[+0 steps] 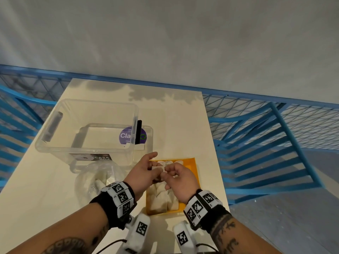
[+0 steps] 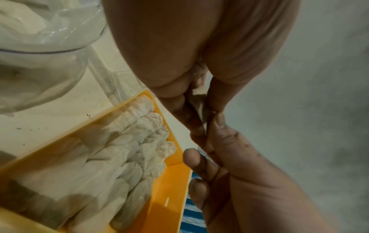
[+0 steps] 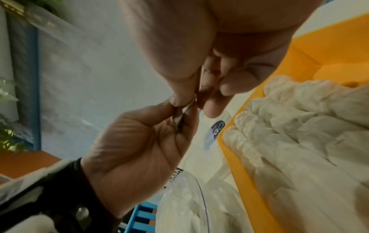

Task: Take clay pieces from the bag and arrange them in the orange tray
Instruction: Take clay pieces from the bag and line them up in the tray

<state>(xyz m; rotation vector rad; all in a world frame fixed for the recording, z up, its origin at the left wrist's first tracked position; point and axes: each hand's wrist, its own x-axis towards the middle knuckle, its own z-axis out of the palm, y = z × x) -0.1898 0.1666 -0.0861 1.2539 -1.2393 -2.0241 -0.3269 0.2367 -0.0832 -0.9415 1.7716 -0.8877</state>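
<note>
A small pale clay piece (image 1: 158, 168) is held between both hands over the far half of the orange tray (image 1: 191, 166). My left hand (image 1: 146, 171) grips it from the left and my right hand (image 1: 174, 173) pinches its right end. In the left wrist view the clay piece (image 2: 199, 107) shows edge-on between the fingers; the right wrist view shows the clay piece (image 3: 179, 117) pinched the same way. Several white clay pieces (image 1: 161, 198) lie in rows in the tray. The clear plastic bag (image 1: 95, 178) with more clay lies left of the tray.
A clear plastic storage box (image 1: 55, 143) with a purple sticker stands behind the bag. The cream table (image 1: 36, 198) ends just right of the tray. A blue metal railing (image 1: 275, 134) runs beyond the table's edges, with a grey wall behind.
</note>
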